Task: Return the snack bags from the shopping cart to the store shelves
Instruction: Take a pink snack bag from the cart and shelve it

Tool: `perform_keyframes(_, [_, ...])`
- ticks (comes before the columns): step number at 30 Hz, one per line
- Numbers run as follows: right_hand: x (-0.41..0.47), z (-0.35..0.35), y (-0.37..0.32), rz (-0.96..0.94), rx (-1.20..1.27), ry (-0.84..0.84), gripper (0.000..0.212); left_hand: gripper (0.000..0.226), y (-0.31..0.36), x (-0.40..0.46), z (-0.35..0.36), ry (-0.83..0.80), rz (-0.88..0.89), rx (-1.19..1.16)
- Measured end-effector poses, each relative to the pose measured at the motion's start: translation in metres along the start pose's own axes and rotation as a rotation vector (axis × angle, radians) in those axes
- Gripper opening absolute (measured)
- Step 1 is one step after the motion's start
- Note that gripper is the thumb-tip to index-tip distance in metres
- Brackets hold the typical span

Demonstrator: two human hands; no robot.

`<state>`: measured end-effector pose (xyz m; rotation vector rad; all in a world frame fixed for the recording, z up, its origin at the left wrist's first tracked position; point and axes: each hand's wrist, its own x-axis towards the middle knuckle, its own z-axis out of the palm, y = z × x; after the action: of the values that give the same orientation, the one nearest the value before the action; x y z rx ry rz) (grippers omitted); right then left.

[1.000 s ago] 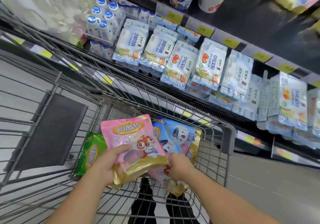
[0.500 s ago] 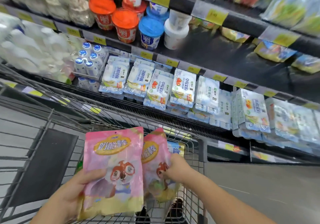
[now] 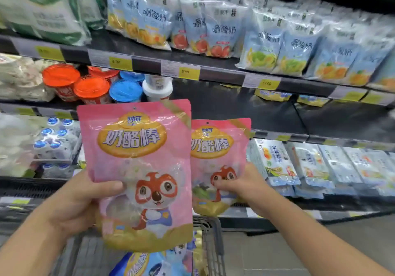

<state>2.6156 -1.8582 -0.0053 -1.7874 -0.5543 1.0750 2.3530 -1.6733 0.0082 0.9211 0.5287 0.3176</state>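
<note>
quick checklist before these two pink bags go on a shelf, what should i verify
1. Left hand grips the larger-looking pink fox-print snack bag: ok.
2. Right hand grips the second pink fox-print bag: ok.
3. Both bags upright, labels facing out: ok.
4. Bare dark shelf space beside the white tub: ok.
5. That space is the bags' proper slot: cannot tell.
6. Cart emptied: not ok, a blue snack bag remains in the wire cart.

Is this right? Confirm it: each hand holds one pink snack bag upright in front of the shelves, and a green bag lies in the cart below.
Not quite. The head view shows a blue bag in the cart, not green. The left hand and right hand each hold one pink bag upright.
</note>
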Motion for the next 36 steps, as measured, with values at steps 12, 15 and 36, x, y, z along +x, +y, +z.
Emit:
perform_keyframes(12, [0.088, -0.099, 0.024, -0.075, 0.199, 0.271, 0.037, 0.085, -0.062, 0.119, 0.054, 0.114, 0.066, 0.172])
perform_keyframes(15, [0.115, -0.123, 0.012, -0.084, 0.267, 0.308, 0.038, 0.073, -0.073, 0.130, 0.057, 0.140, -0.009, 0.150])
perform_keyframes(36, [0.314, -0.173, -0.017, -0.289, 0.139, 0.241, 0.049, 0.097, -0.091, 0.201, 0.055, 0.190, 0.049, 0.078])
